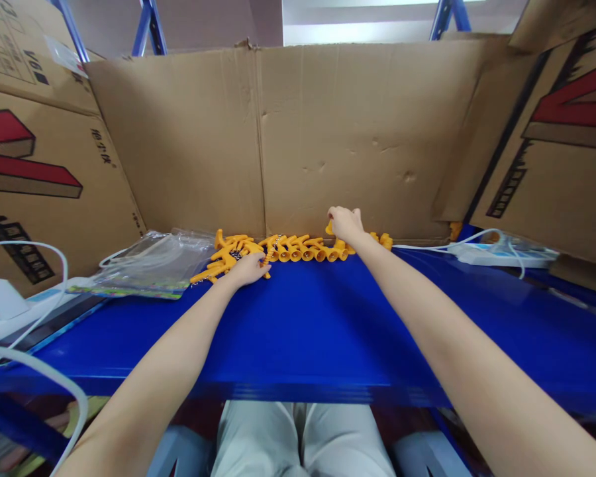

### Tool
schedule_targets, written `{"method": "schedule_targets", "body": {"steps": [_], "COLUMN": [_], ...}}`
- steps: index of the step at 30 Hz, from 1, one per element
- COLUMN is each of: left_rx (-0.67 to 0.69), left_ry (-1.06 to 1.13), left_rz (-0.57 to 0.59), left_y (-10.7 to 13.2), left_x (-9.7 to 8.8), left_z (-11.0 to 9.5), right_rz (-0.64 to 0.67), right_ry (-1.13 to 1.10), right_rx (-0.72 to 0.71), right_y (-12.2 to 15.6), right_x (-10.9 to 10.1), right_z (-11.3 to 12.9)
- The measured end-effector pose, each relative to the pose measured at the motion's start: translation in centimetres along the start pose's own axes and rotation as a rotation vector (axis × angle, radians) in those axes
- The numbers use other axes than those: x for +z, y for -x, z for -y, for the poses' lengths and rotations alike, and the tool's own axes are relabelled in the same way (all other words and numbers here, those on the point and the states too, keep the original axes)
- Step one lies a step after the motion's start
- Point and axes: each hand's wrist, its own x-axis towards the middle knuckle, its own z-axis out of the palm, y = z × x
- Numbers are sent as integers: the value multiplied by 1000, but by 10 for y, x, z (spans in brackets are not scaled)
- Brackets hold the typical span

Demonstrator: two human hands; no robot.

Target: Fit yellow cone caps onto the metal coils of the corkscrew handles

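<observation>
My right hand (346,224) is raised against the back cardboard, its fingers closed on a yellow plastic piece (329,228) that is mostly hidden by them. Below it runs a row of yellow bell-ended pieces (307,254), their round hollow ends facing me. My left hand (249,269) rests low at the row's left end, fingers curled on a yellow plastic piece (267,273) that shows only in part. Beside that hand lies a loose pile of yellow branched pieces (222,260) with small metal chains. A few more yellow pieces (386,241) stand right of my right wrist.
A blue shelf (298,331) is the work surface, with a cardboard wall (357,132) behind and printed boxes at both sides. Clear plastic bags (149,265) lie to the left. White power strips (501,254) and cables sit at both ends.
</observation>
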Motion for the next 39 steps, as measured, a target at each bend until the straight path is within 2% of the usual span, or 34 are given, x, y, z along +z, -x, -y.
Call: {"method": "schedule_targets", "body": {"steps": [5,9,11,14,16,19,24,28,34,39], "left_rx": [8,1,-2,5,9,23,37,30,19,62], "left_ry": [-57,-70,-69,-61,-45,-14,-35,-28,-33,-3], "left_rz": [6,2,8,12,7,-12,-4,-13,-9,-34], "left_y": [0,0,1,1,1,1,2,2,1,0], "left_x": [1,2,2,1,1,1,1,1,2,4], "left_z": [0,1,0,-2,-2,-1,0,-2,-2,1], "right_rz": [315,504,471,282,192,125,119,79,113,82], "right_ry": [79,14,-28,-55,-106,-167,-225,-357,-516,-560], "right_rx": [-4,-66,-48,-7,-36,-89,-155,-212,-105,-40], "right_y": [3,27,42,63,73,81,87,88,82,84], "right_x": [-37,-35,-25,-9,0,7,19,35,55,52], "right_z": [5,5,3,0,-2,-6,-11,-11,-15,-10]}}
